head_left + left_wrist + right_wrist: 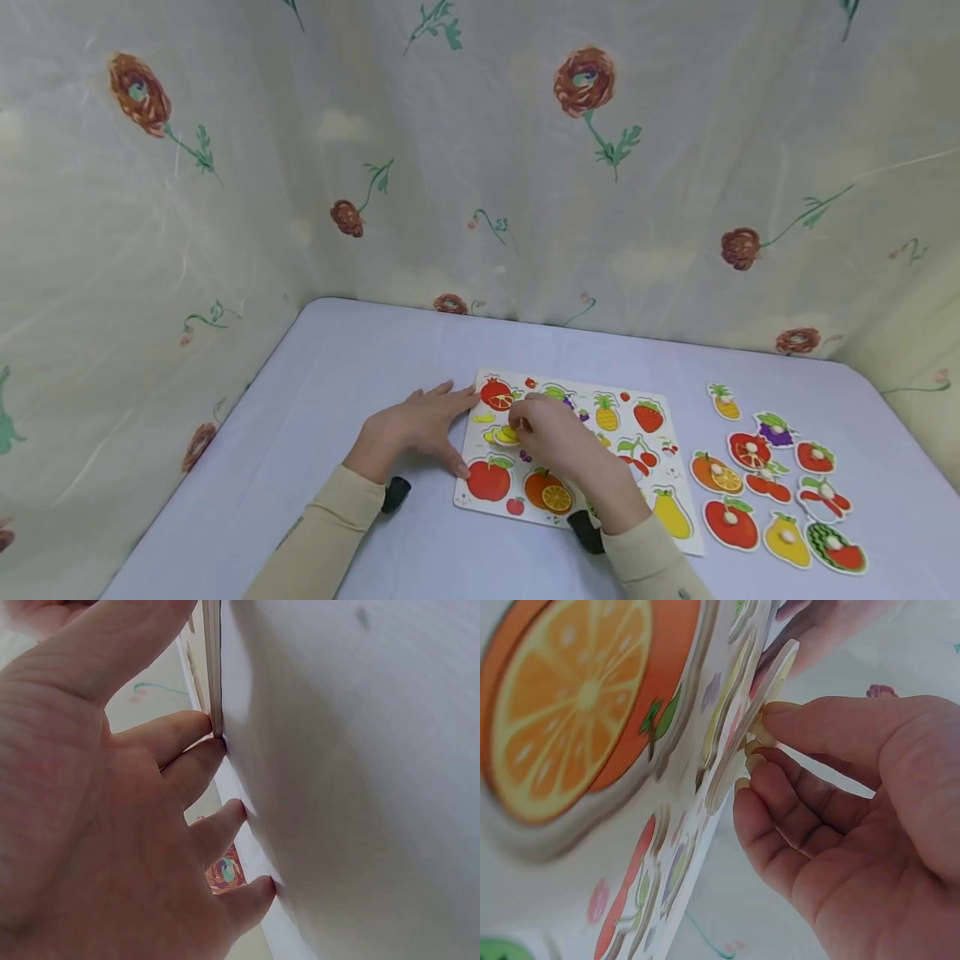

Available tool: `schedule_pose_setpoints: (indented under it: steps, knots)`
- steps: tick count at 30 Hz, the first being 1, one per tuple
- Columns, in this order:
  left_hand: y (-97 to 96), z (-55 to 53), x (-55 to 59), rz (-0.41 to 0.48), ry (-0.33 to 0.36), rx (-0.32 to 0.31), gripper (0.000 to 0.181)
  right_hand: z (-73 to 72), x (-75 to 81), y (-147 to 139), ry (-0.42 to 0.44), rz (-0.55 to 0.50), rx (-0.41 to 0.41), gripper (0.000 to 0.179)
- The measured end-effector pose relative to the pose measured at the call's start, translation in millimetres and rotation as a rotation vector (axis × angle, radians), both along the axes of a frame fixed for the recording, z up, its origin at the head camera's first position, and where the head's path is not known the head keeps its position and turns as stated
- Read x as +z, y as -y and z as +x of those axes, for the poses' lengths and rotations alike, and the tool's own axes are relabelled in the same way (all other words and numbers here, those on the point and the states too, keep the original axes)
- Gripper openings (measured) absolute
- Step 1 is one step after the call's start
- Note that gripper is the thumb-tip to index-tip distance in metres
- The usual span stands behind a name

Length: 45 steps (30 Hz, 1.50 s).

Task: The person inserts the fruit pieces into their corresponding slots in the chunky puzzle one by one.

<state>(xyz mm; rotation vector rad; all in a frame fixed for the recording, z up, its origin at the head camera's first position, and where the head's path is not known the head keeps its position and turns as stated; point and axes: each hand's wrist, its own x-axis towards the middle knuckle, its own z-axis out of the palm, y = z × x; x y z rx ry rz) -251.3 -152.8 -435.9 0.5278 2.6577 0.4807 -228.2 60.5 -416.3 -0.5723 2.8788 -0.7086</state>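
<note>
A white fruit puzzle board [519, 483] lies on the table, its recesses printed with fruit pictures. My right hand [555, 433] is over the board's middle left and pinches a thin yellow banana puzzle piece [504, 435] between thumb and fingers. In the right wrist view the piece [731, 754] stands tilted, edge-on, close over the matching yellow picture; its knob is mostly hidden by the fingertips. My left hand [423, 425] rests at the board's left edge with fingers spread. In the left wrist view, fingertips [214, 746] touch the board's side edge and the table.
Right of the board lie several loose knobbed fruit pieces, among them a pineapple [724, 405], grapes [776, 433], an orange [705, 471], an apple [738, 532], a pear [780, 550] and a watermelon [847, 557]. A floral curtain [487, 125] hangs behind the white table [360, 350].
</note>
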Motion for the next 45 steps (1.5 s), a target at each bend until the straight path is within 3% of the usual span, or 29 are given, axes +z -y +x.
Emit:
schedule_pose_setpoints:
  steps: [5,22,35,45]
  knots:
    - [-1.0,0.4,0.5,-0.002,0.0,-0.006,0.105,-0.6,-0.5,7.0,0.03,0.008,-0.012,0.009]
    - [-1.2,0.9,2.5,-0.015,-0.018,-0.024,0.104,1.0,-7.3,16.6,-0.01,0.058,-0.047,0.01]
    - [-4.7,-2.2,2.9,-0.019,-0.03,-0.029,0.105,2.7,-3.9,17.3,-0.002,0.102,-0.069,0.018]
    - [-3.8,-0.2,2.0,-0.026,-0.011,-0.029,0.105,11.1,1.5,16.5,0.066,0.09,-0.064,0.026]
